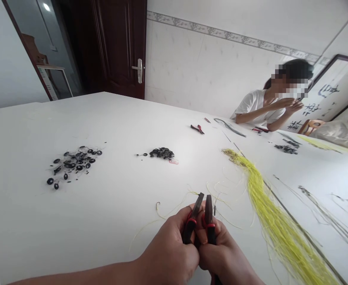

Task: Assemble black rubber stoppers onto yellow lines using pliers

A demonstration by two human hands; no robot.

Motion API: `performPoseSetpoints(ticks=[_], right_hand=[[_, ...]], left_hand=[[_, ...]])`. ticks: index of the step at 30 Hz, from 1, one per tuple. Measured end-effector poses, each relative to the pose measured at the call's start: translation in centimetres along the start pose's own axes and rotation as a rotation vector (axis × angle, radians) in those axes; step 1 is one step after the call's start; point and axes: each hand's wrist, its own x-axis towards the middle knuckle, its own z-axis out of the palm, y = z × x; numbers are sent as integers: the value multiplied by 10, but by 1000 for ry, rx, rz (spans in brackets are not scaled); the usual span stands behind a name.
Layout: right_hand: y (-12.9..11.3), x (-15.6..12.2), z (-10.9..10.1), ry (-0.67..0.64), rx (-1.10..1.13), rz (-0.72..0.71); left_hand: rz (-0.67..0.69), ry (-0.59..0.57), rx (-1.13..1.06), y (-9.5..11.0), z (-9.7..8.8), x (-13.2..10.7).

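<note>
My left hand (174, 241) and my right hand (221, 249) are close together above the white table, fingers curled. Each is wrapped round what looks like its own pair of red-and-black pliers. The left pliers (197, 208) tilt right and the right pliers (209, 209) point almost straight away from me; their jaw tips are slightly apart. Fine yellow line (180, 201) runs by the left tip. A small fish hook (158, 205) on yellow line lies left of my hands. Beside the right jaws is a small dark piece (215, 209). My fingers hide most of the handles.
A long yellow line bundle (260, 194) lies to the right, beside a thin dark rod (295, 223). Small black pieces form a loose pile (75, 162) at left and a tighter pile (162, 153) ahead. Another pair of pliers (197, 129) lies farther back. Two people sit at the far right.
</note>
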Motion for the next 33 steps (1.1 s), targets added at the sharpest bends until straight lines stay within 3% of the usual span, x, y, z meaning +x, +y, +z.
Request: performPoseSetpoints(ticks=[7,22,33], right_hand=[[2,2,-2,-87,20,6],[11,6,-8,-145,-1,-14],[5,2,-4,-81,-29,16]], left_hand=[[-3,29,89,-6,-4,-1],[-12,45,156,-2,-5,-1],[22,33,145,-5,-5,-1]])
